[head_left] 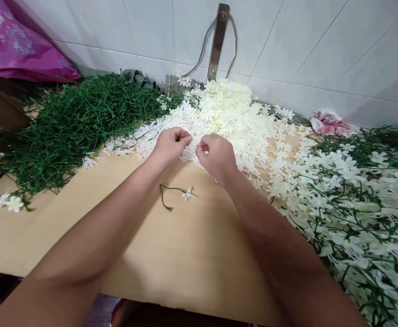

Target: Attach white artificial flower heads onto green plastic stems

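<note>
Head view: left hand (pixel 170 144) and right hand (pixel 219 153) are pinching closed over white petals (pixel 228 106), contents unclear; stemmed flower (pixel 187 194) is lying nearer, on cardboard (pixel 185 254). Light touch is probably sparing petals.

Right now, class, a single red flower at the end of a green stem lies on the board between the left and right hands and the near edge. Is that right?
Not quite: the flower is white, as the head view shows. The green stem, board, left hand and right hand are as stated.
</note>
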`<state>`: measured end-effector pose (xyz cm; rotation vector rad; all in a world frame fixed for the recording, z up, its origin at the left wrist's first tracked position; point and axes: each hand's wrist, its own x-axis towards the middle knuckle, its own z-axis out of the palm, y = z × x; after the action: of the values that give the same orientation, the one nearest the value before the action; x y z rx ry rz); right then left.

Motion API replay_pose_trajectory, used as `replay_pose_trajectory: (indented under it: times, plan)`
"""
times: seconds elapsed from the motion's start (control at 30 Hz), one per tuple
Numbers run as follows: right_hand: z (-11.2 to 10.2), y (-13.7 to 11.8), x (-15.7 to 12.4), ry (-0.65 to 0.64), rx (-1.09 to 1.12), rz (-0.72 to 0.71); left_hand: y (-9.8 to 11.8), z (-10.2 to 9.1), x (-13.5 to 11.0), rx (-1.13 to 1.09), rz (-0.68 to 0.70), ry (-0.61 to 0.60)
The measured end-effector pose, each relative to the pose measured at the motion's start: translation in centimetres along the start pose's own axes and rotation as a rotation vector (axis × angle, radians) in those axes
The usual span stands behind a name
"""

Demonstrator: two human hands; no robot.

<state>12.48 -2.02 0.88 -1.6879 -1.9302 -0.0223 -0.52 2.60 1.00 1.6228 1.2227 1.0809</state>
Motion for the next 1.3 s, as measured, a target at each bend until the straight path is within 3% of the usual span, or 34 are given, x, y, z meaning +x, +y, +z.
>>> replay_pose_trajectory:
  times: [0.43,0.6,0.73,0.83,1.03,1.3]
  plan:
    - [0.6,0.0,-0.1,0.043,0.06,-0.065,0.5,0.4,-0.4,-0.048,-0.021,-0.054]
    - [1.0,0.8,0.1,0.049,0.428,-0.016,1.2,-0.9,-0.4,-0.103,0.018,-0.062]
    - [0.8,1.0,0.5,-0.054,0.767,0.103,1.2,-1.8,-0.3,-0.047,0.031,-0.097]
    - [0.6,0.8,0.7,-0.096,0.872,0.12,1.2,-1.9,-0.4,-0.041,0.036,-0.1]
    - [0.7,0.3,0.7,0.001,0.956,0.11,1.6,-2.0,-1.1,-0.117,0.011,-0.109]
    - [0.8,-0.8,-0.2,-0.057,0.857,-0.057,1.0,-2.7,-2.8,-0.148,-0.108,-0.094]
